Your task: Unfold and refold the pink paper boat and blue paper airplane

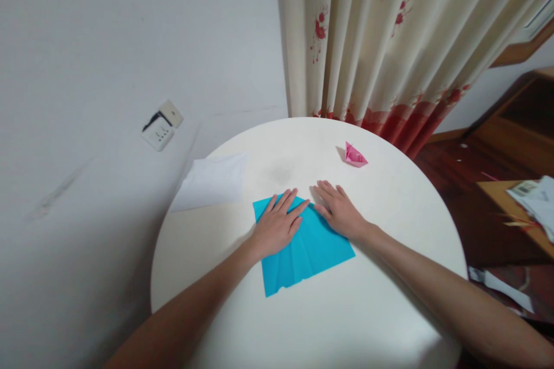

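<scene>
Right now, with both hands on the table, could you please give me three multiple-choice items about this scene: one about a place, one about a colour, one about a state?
1. Where does the small pink folded paper lie?
A. Under the left hand
B. On the round table, beyond the right hand, toward the curtain
C. On the floor

2. What colour is the paper sheet under the hands?
A. Blue
B. Yellow
C. Green

3. How is the left hand?
A. Clenched in a fist
B. Lifted off the table
C. Flat, fingers spread, pressing the sheet

Answers: 1 B, it sits apart near the far edge. 2 A, it is bright blue with creases. 3 C, its palm lies flat on the sheet.
</scene>
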### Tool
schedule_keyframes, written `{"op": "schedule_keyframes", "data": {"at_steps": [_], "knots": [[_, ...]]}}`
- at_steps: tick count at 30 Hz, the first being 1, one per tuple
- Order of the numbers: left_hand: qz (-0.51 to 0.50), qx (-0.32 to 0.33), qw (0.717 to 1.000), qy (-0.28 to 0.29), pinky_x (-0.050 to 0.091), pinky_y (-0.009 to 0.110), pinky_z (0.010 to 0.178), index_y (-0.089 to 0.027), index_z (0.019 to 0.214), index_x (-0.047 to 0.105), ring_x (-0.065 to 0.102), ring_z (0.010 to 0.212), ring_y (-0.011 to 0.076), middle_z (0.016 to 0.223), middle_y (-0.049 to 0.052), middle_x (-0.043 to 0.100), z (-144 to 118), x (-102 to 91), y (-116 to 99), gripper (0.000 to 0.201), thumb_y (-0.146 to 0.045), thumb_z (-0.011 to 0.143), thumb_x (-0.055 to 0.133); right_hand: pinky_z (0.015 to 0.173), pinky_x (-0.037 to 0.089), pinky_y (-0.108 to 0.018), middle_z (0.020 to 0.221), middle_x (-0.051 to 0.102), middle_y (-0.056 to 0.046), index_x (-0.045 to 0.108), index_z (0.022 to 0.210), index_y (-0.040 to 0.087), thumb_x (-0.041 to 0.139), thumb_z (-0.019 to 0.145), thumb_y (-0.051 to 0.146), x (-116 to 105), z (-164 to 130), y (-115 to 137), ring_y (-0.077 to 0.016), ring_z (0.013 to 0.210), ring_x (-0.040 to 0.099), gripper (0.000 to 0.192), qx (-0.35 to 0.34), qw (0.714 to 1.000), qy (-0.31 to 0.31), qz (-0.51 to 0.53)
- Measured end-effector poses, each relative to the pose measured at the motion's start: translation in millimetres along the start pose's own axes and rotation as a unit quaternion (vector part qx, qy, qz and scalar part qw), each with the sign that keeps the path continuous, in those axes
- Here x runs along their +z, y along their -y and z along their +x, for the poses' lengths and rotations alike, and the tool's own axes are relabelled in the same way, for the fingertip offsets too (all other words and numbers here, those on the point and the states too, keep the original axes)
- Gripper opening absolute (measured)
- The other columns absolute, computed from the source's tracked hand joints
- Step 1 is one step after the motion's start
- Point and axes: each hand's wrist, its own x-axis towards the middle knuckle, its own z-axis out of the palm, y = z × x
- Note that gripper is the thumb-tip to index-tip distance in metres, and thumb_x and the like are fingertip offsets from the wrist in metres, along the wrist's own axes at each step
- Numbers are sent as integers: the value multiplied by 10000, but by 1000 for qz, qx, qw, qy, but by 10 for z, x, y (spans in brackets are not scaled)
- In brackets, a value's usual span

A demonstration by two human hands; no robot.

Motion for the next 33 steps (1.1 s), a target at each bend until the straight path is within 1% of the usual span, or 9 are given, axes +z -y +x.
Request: {"op": "schedule_keyframes", "data": {"at_steps": [3, 6, 11, 15, 17, 21, 25, 28, 33], "knots": [[0, -4, 1000, 2, 203, 532, 1230, -355, 1557, 308, 166, 1540, 258, 1670, 30, 198, 0, 8, -2, 503, -414, 1058, 306, 1210, 171, -580, 1646, 230, -146, 348, 1553, 184, 356, 1028, 523, 10, -28, 66, -302, 1528, 172, 626, -16, 999, 22, -40], [1, -4, 1000, 6, 206, 539, 1226, -367, 1556, 304, 169, 1539, 262, 1673, 29, 189, -2, 14, -2, 500, -415, 1058, 304, 1212, 175, -567, 1651, 210, -151, 344, 1556, 181, 344, 1035, 506, 19, -30, 82, -303, 1531, 156, 614, -9, 997, 29, -64], [-2, -2, 1000, 13, 202, 547, 1225, -362, 1562, 288, 156, 1542, 260, 1669, 32, 204, -5, 0, -13, 504, -416, 1062, 281, 1206, 225, -531, 1645, 236, -157, 355, 1551, 186, 328, 1052, 327, 12, -24, 32, -306, 1523, 190, 520, 25, 996, 17, -85], [-6, -2, 1000, 16, 198, 546, 1227, -356, 1562, 290, 162, 1541, 261, 1664, 31, 222, -14, -18, -27, 506, -425, 1062, 273, 1198, 251, -530, 1635, 263, -165, 360, 1544, 156, 337, 1020, 195, -6, -23, -32, -316, 1515, 216, 527, 49, 995, 13, -82], [-5, -1, 1000, 19, 196, 547, 1227, -351, 1562, 293, 166, 1540, 265, 1663, 33, 223, -24, -26, -29, 507, -425, 1061, 281, 1193, 263, -535, 1626, 287, -166, 369, 1537, 145, 336, 1011, 180, -6, -17, -52, -314, 1510, 238, 528, 54, 996, 6, -70], [-4, 20, 999, 29, 190, 545, 1229, -349, 1564, 288, 142, 1544, 268, 1669, 25, 199, -46, -46, -21, 509, -426, 1060, 288, 1192, 259, -551, 1609, 333, -155, 395, 1521, 158, 352, 1038, 337, 19, -6, -40, -301, 1504, 261, 518, 38, 999, -9, -28], [-4, 44, 998, 46, 159, 524, 1241, -341, 1557, 306, 123, 1547, 253, 1672, 11, 183, -56, -77, -9, 507, -440, 1060, 280, 1205, 210, -560, 1635, 272, -140, 340, 1554, 184, 367, 1025, 509, 53, -26, 15, -290, 1523, 202, 621, -39, 999, 12, -6], [-10, 49, 997, 51, 139, 505, 1249, -319, 1577, 254, 101, 1550, 234, 1672, 7, 169, -54, -89, -4, 534, -446, 1058, 282, 1208, 164, -586, 1645, 229, -144, 295, 1574, 207, 379, 1005, 571, 77, -46, 32, -295, 1529, 169, 681, -70, 997, 29, -18], [-17, 45, 998, 52, 118, 475, 1253, -265, 1602, 159, 90, 1551, 219, 1670, 26, 165, -53, -94, -4, 593, -461, 1055, 277, 1215, 161, -562, 1651, 204, -147, 271, 1583, 193, 381, 995, 593, 83, -44, 8, -289, 1533, 146, 720, -67, 997, 34, -29]]}}
